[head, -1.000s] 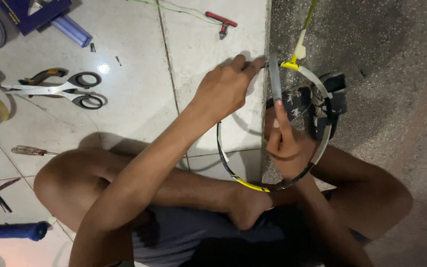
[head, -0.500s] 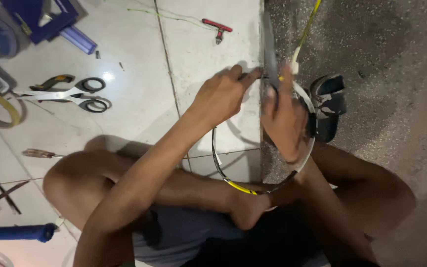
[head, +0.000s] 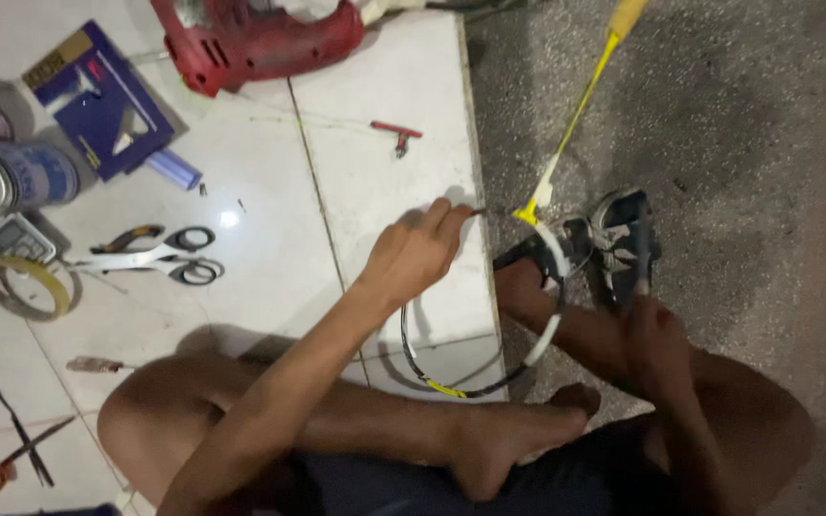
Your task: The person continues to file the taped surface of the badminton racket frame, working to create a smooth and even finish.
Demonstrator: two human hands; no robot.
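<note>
A stringless racket frame [head: 475, 387], black and white with a yellow shaft [head: 580, 100], lies across the tile edge in front of my crossed legs. My left hand [head: 418, 256] hovers over the hoop's upper left, its fingertips pinched on something thin and dark at the tile edge. My right hand [head: 650, 334] is to the right of the hoop, beside a dark sandal [head: 623, 239]; its fingers point upward, blurred, and I cannot make out any grip. One foot [head: 520, 287] rests against the hoop's right side.
On the white tiles to the left lie scissors [head: 155, 254], a tape roll [head: 26, 287], metal cans [head: 13, 177], a blue box [head: 102, 96], a red power drill [head: 260, 38], a small red tool [head: 395, 132] and a screwdriver [head: 93, 364]. Rough grey concrete is on the right.
My right hand has left the top of the hoop and dropped to the right beside the sandal. My left hand stays near the hoop's top, and the view has shifted upward.
</note>
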